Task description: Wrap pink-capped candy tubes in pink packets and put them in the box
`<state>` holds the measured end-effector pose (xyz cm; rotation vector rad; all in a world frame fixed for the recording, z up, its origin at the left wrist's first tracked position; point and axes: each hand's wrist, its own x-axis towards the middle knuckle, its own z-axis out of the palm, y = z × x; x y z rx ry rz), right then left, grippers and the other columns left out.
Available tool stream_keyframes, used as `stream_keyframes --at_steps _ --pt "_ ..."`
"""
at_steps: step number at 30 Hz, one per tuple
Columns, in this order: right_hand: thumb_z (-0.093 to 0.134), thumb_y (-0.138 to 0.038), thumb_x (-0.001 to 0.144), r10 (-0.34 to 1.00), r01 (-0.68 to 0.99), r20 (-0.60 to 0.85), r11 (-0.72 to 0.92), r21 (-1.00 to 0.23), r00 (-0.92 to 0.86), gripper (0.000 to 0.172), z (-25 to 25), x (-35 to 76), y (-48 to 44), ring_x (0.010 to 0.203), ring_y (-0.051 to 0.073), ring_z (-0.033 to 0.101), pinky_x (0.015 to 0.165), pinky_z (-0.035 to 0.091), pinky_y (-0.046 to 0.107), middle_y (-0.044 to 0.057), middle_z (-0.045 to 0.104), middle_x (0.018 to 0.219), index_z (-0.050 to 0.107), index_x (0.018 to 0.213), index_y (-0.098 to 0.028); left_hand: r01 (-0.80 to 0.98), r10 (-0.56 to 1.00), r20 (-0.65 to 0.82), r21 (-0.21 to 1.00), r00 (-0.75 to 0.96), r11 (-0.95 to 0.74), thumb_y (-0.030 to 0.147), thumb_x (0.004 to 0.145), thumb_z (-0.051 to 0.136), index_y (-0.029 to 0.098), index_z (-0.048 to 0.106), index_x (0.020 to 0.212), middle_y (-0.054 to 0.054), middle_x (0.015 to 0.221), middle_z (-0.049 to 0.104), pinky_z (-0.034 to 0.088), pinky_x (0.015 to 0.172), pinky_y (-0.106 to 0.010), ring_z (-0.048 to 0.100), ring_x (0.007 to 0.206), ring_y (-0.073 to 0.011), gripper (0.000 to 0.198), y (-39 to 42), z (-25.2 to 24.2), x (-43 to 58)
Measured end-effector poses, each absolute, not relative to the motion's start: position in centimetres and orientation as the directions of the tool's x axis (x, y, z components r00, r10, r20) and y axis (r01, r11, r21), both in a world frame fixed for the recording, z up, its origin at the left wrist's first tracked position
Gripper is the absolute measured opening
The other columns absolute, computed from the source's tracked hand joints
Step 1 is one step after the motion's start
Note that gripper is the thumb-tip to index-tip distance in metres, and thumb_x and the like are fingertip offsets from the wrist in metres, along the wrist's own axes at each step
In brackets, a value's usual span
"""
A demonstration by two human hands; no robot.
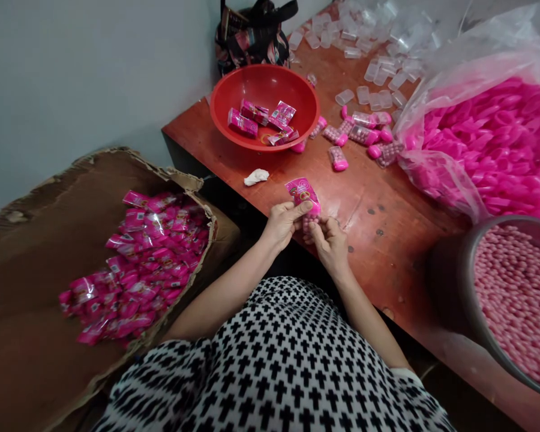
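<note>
Over the table's front edge, my left hand (281,224) is closed on a pink printed wrapper sleeve (302,188), thumb across its lower part. My right hand (332,242) pinches the lower end of a small clear candy container (310,225) filled with pink balls. The container's upper end meets the sleeve; how far it sits inside is hidden by my fingers. Just beyond my left hand lies a crumpled white lump (256,177). Several filled containers with pink caps (338,159) lie on the table ahead of my hands.
A red bowl (220,120) holds several pink wrappers. Left of me, a cardboard box (36,252) contains many wrapped pink packs (139,264). To the right are a plastic bag of pink caps (499,144) and a bucket (454,270) of pink balls. Clear empty containers (382,72) and a dark bag (252,42) sit farther back.
</note>
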<state>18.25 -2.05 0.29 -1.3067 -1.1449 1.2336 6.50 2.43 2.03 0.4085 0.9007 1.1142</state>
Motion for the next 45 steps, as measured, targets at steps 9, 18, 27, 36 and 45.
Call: stream_keyframes --at_steps 9,18,27,36,45 --pt "0.066 -0.042 0.078 0.973 -0.214 -0.208 -0.225 -0.951 -0.098 0.025 1.0 18.7 -1.3 0.046 0.009 0.061 0.042 0.053 0.02 -0.002 0.068 0.067 0.062 0.085 -0.019 -0.451 0.917 -0.332 0.799 0.221 0.397 0.031 0.058 0.082 0.009 0.066 0.06 -0.003 0.057 0.063 0.045 0.052 -0.024 0.056 0.049 -0.0096 0.028 3.0 2.3 5.6" --pt "0.066 -0.042 0.078 0.973 -0.19 -0.224 -0.23 -0.954 -0.054 0.025 0.6 18.6 -1.6 0.043 0.009 0.059 0.039 0.05 0.02 -0.002 0.069 0.067 0.063 0.086 -0.018 -0.487 0.899 -0.387 0.757 0.204 0.436 0.036 0.06 0.081 0.008 0.066 0.065 -0.004 0.06 0.063 0.047 0.054 -0.024 0.057 0.052 -0.0097 0.032 1.8 2.0 6.0" --pt "0.068 -0.043 0.076 0.968 -0.216 -0.224 -0.244 -0.945 -0.116 0.027 0.6 18.7 -1.7 0.04 0.008 0.057 0.036 0.048 0.018 -0.003 0.067 0.062 0.061 0.083 -0.019 -0.479 0.875 -0.372 0.733 0.311 0.482 0.035 0.058 0.082 0.008 0.064 0.058 -0.002 0.05 0.056 0.042 0.046 -0.025 0.05 0.043 -0.0091 0.033 1.4 2.1 5.7" --pt "0.075 -0.035 0.071 0.97 -0.365 -0.239 -0.234 -0.901 -0.031 0.032 0.4 17.9 -2.9 0.064 0.011 0.07 0.062 0.061 0.023 -0.002 0.073 0.08 0.061 0.097 -0.021 -0.512 0.905 -0.413 0.759 0.098 0.402 0.031 0.052 0.085 0.01 0.068 0.064 -0.003 0.061 0.065 0.048 0.058 -0.024 0.058 0.054 -0.0097 0.029 0.8 2.4 6.0" --pt "0.081 -0.04 0.061 0.97 -0.315 -0.244 -0.233 -0.92 -0.004 0.039 0.4 18.6 -1.9 0.045 0.011 0.064 0.046 0.056 0.021 -0.006 0.068 0.058 0.052 0.078 -0.021 -0.544 0.879 -0.452 0.703 0.155 0.458 0.034 0.054 0.084 0.008 0.064 0.062 -0.002 0.058 0.061 0.048 0.053 -0.025 0.056 0.05 -0.01 0.034 -1.0 2.3 6.7"
